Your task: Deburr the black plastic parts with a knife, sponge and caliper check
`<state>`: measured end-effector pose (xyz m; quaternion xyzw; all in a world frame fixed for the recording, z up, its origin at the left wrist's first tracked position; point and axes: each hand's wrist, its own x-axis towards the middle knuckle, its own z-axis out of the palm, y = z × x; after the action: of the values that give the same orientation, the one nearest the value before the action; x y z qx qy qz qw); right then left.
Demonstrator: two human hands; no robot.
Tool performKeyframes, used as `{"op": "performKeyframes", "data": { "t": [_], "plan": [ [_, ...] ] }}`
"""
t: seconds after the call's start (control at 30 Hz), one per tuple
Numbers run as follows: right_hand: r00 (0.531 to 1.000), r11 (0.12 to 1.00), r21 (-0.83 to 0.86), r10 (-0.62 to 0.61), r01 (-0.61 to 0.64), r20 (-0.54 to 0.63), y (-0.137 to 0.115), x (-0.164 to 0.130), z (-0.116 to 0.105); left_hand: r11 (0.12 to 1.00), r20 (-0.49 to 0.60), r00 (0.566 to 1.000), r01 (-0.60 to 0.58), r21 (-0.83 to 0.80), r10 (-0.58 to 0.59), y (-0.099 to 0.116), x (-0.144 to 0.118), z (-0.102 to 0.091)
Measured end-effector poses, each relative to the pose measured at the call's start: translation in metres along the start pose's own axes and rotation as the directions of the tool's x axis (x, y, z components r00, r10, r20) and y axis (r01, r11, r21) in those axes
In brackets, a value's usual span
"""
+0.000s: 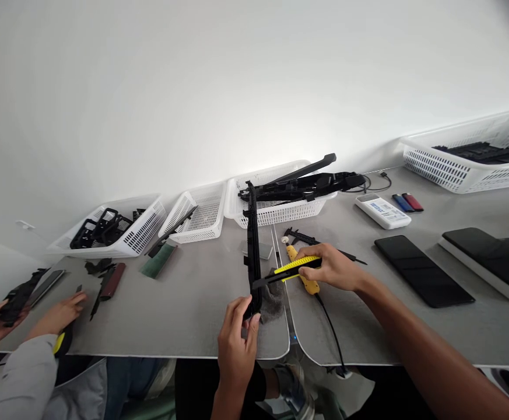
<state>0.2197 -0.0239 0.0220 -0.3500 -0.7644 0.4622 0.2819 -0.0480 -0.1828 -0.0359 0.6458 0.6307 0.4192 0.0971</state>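
Trimming looks like the step in hand: left hand (235, 338) pinches the near end of a long black strip (252, 251), fingers curled round it, w/ the strip running away across the table (184, 315) toward the baskets. Right hand (330, 268) is wrapped tight round a yellow knife (295, 267), its dark blade end touching the strip's side just above the left fingers. A grey cloth (274, 303) lies under that spot. Next move, as I judge it, needs a steady pull along the edge w/ the blade angled away from the left thumb, since blade & fingers sit v. close. More black parts lie in the middle basket (276, 213) beyond. At far left a co-worker's hands (57, 312) work on another black part (16, 300), well apart. Phones (424, 271) rest at right.
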Motion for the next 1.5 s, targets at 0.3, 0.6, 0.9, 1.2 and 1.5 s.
{"op": "performKeyframes", "data": {
  "t": [0.3, 0.6, 0.9, 1.2, 1.5],
  "plan": [
    [0.999, 0.999, 0.042, 0.021, -0.02, -0.03, 0.0005, -0.0008, -0.0045, 0.999, -0.006, 0.999, -0.036, 0.004, 0.036, 0.0003, 0.0001, -0.0002],
    [1.0, 1.0, 0.007, 0.02, -0.02, 0.022, 0.0028, 0.0003, -0.0017, 0.998, -0.01, 0.998, -0.056, 0.007, 0.056, 0.0001, 0.0009, 0.0007],
    [1.0, 1.0, 0.01, 0.017, -0.017, 0.004, 0.0033, 0.0006, -0.0028, 0.997, -0.013, 0.997, -0.077, 0.019, 0.077, -0.0009, -0.0007, 0.0013],
    [1.0, 0.999, 0.028, 0.025, -0.025, -0.01, 0.0004, -0.0001, -0.0031, 0.993, -0.024, 0.993, -0.116, 0.032, 0.117, -0.0002, 0.0016, 0.0001],
    [0.987, 0.999, -0.034, -0.031, 0.026, -0.156, 0.0088, 0.0019, 0.0022, 0.988, -0.011, 0.989, -0.144, 0.055, 0.145, 0.0006, 0.0022, 0.0006]
  ]
}}
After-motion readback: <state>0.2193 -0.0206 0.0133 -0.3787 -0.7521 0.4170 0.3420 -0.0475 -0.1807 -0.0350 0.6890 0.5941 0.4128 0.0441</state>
